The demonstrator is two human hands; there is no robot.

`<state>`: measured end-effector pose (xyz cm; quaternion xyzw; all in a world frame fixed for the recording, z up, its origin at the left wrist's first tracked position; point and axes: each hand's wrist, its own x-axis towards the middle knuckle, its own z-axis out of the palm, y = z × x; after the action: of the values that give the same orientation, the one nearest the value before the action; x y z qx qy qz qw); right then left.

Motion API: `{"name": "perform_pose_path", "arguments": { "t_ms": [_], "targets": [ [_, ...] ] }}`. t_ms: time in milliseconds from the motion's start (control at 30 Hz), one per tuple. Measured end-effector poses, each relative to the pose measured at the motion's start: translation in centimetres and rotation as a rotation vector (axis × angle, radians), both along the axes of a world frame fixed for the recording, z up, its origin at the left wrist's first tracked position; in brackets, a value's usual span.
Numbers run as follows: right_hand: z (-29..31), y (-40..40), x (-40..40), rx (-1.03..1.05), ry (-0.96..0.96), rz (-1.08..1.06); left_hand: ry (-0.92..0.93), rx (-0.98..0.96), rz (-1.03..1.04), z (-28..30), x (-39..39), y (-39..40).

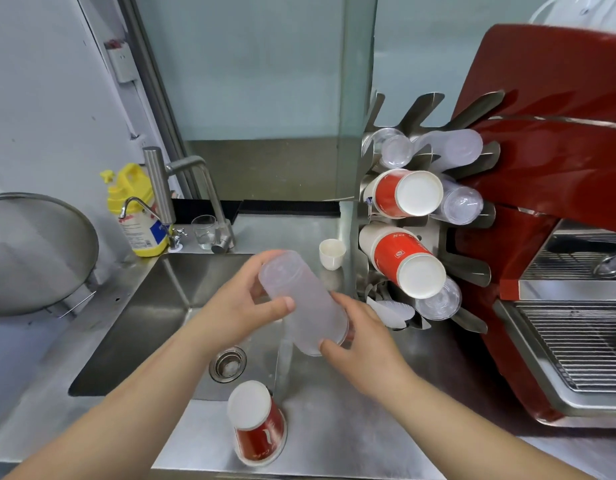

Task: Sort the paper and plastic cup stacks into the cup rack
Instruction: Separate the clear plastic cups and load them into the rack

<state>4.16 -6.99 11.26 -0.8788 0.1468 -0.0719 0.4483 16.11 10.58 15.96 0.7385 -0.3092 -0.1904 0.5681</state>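
Note:
I hold a frosted plastic cup stack (299, 299) tilted above the counter and the sink's right edge. My left hand (244, 306) grips its upper closed end, and my right hand (362, 337) holds its lower open end. The steel cup rack (473, 271) stands to the right. It carries two red paper cup stacks (403, 194) (407, 261) and several clear and frosted plastic stacks (396, 150). Another red paper cup stack (260, 424) stands upside down on the counter near the front edge.
A steel sink (154, 317) with a drain (227, 364) lies at left, with faucets, a yellow bottle (137, 209) and a glass (204, 232) behind. A small white cup (331, 253) sits by the rack. A red espresso machine (556, 202) fills the right. A mesh strainer (33, 251) is far left.

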Motion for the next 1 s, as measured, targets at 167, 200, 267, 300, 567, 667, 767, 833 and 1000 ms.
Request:
{"name": "perform_pose_path", "arguments": {
  "t_ms": [167, 200, 267, 300, 567, 667, 767, 833, 1000],
  "targets": [
    [3.2, 0.2, 1.4, 0.043, -0.126, 0.001, -0.014, -0.12, -0.022, 2.9, 0.7, -1.1],
    [3.8, 0.1, 1.7, 0.045, -0.147, 0.004, -0.036, -0.133, -0.026, 3.6, 0.9, -1.3],
    [5.2, -0.2, 2.0, 0.038, -0.188, 0.003, -0.07, -0.155, -0.023, 5.1, 1.2, -1.8],
    [5.8, -0.4, 2.1, 0.035, -0.207, 0.002, -0.089, -0.163, -0.02, 5.9, 1.4, -2.0],
    [12.2, -3.2, 2.8, 0.181, -0.381, 0.006, -0.253, -0.219, -0.103, 12.9, 1.9, -5.5],
    [14.5, -5.2, 3.0, 0.179, -0.436, -0.02, -0.293, -0.23, -0.13, 15.6, 1.9, -7.7],
    [16.2, -7.1, 2.9, 0.183, -0.489, -0.06, -0.329, -0.221, -0.152, 17.8, 2.1, -9.9],
    [17.1, -8.4, 2.8, 0.173, -0.533, -0.09, -0.338, -0.236, -0.174, 18.9, 2.2, -11.4],
    [18.6, -11.9, 2.5, 0.132, -0.571, -0.167, -0.395, -0.226, -0.216, 20.8, 2.1, -15.5]
  ]
}}
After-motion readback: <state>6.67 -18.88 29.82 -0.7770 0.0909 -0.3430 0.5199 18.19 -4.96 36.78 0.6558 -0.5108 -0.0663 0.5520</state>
